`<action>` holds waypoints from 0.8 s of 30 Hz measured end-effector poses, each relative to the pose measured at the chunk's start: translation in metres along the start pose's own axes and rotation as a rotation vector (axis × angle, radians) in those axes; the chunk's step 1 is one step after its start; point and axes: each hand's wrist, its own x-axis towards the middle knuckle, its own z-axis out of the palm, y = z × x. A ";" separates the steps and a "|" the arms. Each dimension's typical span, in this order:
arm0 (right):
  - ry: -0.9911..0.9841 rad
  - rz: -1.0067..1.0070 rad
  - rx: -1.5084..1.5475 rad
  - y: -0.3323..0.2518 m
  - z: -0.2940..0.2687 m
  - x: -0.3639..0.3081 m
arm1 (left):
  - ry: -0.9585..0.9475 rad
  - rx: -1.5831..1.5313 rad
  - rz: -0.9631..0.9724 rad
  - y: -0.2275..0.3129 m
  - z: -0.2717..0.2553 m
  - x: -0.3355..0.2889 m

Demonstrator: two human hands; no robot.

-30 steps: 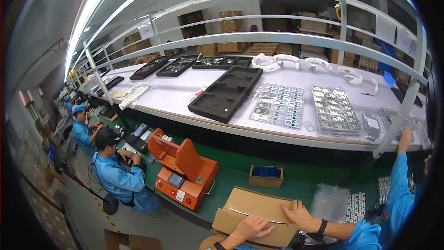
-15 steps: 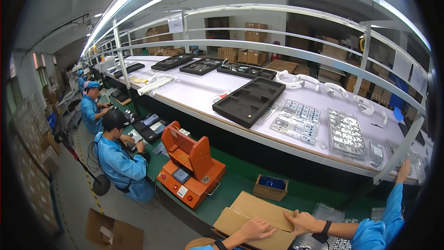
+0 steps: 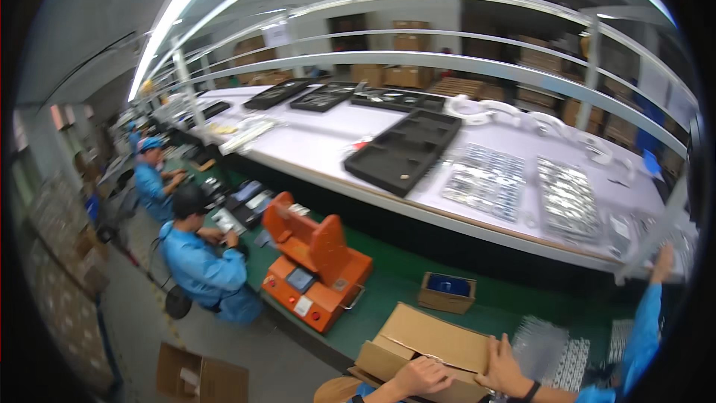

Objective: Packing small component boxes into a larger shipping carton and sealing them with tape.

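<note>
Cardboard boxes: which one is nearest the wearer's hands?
The larger box on the bench, by the left hand and right hand; the small box beyond holds something blue, and the open box stands on the floor.

Handling a cardboard box (image 3: 432, 330) with both hands at a green bench (image 3: 395, 277).
Touching its near side with the left hand (image 3: 424, 377) and its right edge with the right hand (image 3: 507, 369); just beyond, a small box (image 3: 446, 300), blue inside; leftward, an orange machine (image 3: 317, 280); above, a black tray (image 3: 406, 151).
</note>
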 end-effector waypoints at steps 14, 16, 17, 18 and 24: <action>0.012 0.150 0.274 -0.015 -0.013 -0.030 | -1.015 -0.498 -0.054 -0.011 -0.017 0.103; -0.100 0.204 0.297 0.007 0.020 -0.026 | -0.978 -0.352 0.069 -0.014 -0.007 0.115; 0.117 0.096 0.294 -0.013 0.004 -0.029 | -0.907 -0.208 0.181 -0.017 0.004 0.125; 0.089 0.147 0.341 -0.018 0.003 -0.027 | -1.000 -0.177 0.200 -0.018 0.008 0.136; 0.244 0.364 0.707 -0.052 0.016 -0.053 | -0.802 0.002 0.647 -0.007 0.047 0.156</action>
